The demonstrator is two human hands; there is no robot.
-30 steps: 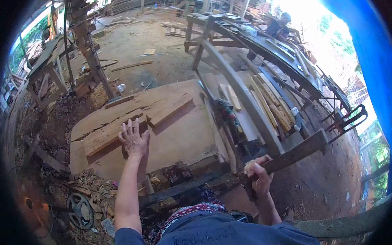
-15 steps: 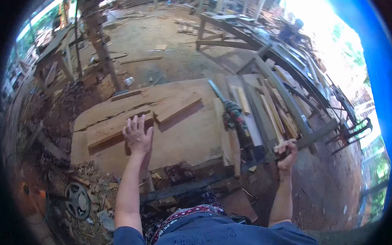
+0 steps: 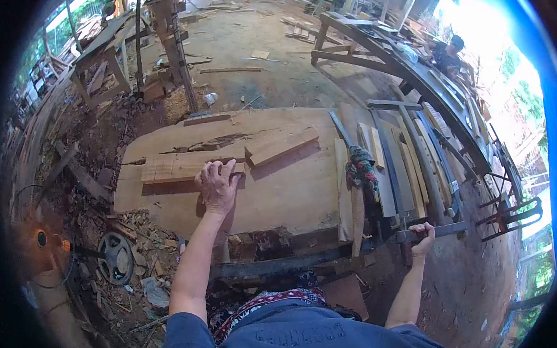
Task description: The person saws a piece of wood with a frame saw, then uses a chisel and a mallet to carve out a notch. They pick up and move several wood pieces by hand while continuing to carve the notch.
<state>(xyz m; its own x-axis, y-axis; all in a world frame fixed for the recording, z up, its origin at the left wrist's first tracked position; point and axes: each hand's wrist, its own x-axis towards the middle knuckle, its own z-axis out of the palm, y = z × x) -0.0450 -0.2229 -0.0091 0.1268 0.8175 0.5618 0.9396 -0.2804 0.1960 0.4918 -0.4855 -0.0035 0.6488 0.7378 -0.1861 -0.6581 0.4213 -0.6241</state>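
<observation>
In the head view, my left arm reaches forward, elbow nearly straight, and my left hand (image 3: 218, 187) lies palm down, fingers bent and apart. This grip is loosely spread, the fingers coming over the near edge of a short, thick, light-brown wooden block (image 3: 183, 167). The block lies under and to the left of that hand, on the broad tan wooden worktop (image 3: 284, 195). A second angled brown wooden block (image 3: 284, 147) sits just beyond its right end, ahead of my fingers and to their right.

My right arm stretches out to the side, and my right hand (image 3: 422, 237) is closed, fingers curled around a grey-brown wooden bar (image 3: 451, 229). The bar extends on both sides of that grip, well apart from the two blocks. A red-and-green cloth bundle (image 3: 361, 167) lies between my hands, farther forward.
</observation>
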